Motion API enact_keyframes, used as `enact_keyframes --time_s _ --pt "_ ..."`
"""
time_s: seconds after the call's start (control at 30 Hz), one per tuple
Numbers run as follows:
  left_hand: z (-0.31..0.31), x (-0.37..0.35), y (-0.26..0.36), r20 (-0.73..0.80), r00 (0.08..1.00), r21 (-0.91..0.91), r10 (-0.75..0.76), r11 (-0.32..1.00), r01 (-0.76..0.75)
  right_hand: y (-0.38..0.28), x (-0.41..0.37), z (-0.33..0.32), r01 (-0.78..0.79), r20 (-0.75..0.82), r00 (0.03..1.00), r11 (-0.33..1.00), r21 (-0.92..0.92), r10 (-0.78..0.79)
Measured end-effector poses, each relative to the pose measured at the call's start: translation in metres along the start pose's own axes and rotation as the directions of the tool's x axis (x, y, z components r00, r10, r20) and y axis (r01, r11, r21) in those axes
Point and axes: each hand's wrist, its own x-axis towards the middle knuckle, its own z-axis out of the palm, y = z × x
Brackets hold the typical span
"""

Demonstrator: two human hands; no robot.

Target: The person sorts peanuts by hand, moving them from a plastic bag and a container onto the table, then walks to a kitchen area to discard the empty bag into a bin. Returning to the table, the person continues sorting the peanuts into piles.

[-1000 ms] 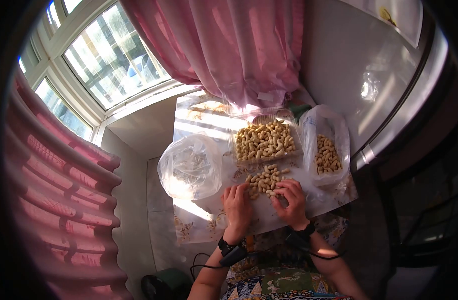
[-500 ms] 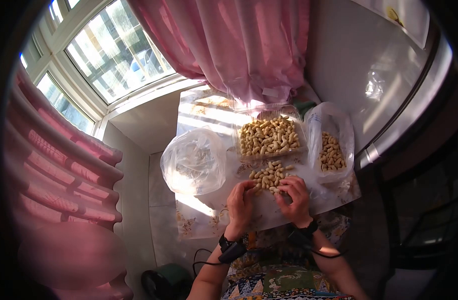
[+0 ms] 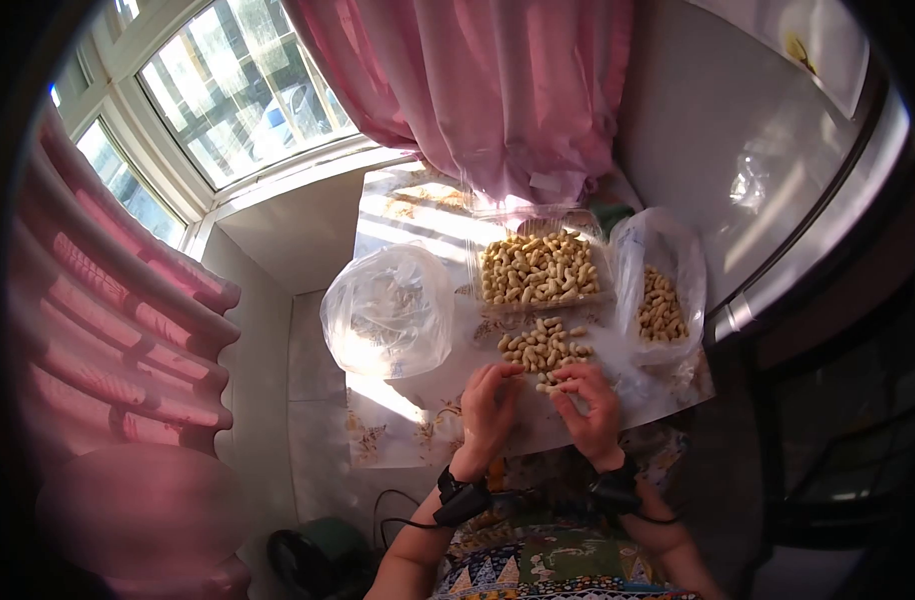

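Observation:
A loose pile of unshelled peanuts (image 3: 543, 345) lies on the tabletop in front of me. At the pile's near left edge is my left hand (image 3: 491, 405), its fingers bent and drawn together; what they hold, if anything, is hidden. My right hand (image 3: 590, 408) curls in from the near right side, fingertips close to a few peanuts at the front of the pile. Its thumb sits under the bent fingers, and I cannot make out what is between them. Just beyond the pile, a clear plastic box (image 3: 610, 300) is full of peanuts, with its lid raised behind.
On the right stands an open plastic bag (image 3: 633, 250) with more peanuts inside. A puffed-out translucent bag (image 3: 388, 310) is at the left. The patterned table (image 3: 448, 440) stands by a window (image 3: 243, 90) and pink curtains (image 3: 478, 90). A dark green object (image 3: 328, 550) is on the floor.
My left hand has shifted slightly right and down, its fingers a bit further off the pile. Several peanuts show more on the pile's right side. The whole view has moved slightly.

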Motion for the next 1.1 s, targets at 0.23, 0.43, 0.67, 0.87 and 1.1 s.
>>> enact_keyframes --time_s 0.23,0.43,0.67,0.87,1.1 --pt "0.0 -0.013 0.006 0.186 0.98 -0.205 -0.07 0.973 0.108 -0.01 -0.005 -0.003 0.021 0.014 1.0 0.998 -0.051 -0.021" --pt "0.003 -0.03 0.013 0.297 0.899 -0.377 -0.323 0.825 0.421 -0.019 -0.01 -0.004 0.058 0.001 0.998 0.997 -0.05 -0.058" --pt "0.009 -0.032 0.016 0.242 0.922 -0.341 -0.303 0.863 0.373 -0.021 -0.011 -0.005 0.018 -0.017 1.0 1.0 -0.002 -0.018" --pt "0.011 -0.03 0.014 0.214 0.944 -0.334 -0.251 0.889 0.313 -0.018 -0.01 0.0 -0.002 -0.026 1.0 1.0 0.02 0.003" --pt "0.011 -0.031 0.011 0.219 0.948 -0.295 -0.229 0.911 0.288 -0.011 -0.01 0.009 -0.06 -0.038 0.997 0.993 0.098 0.064"
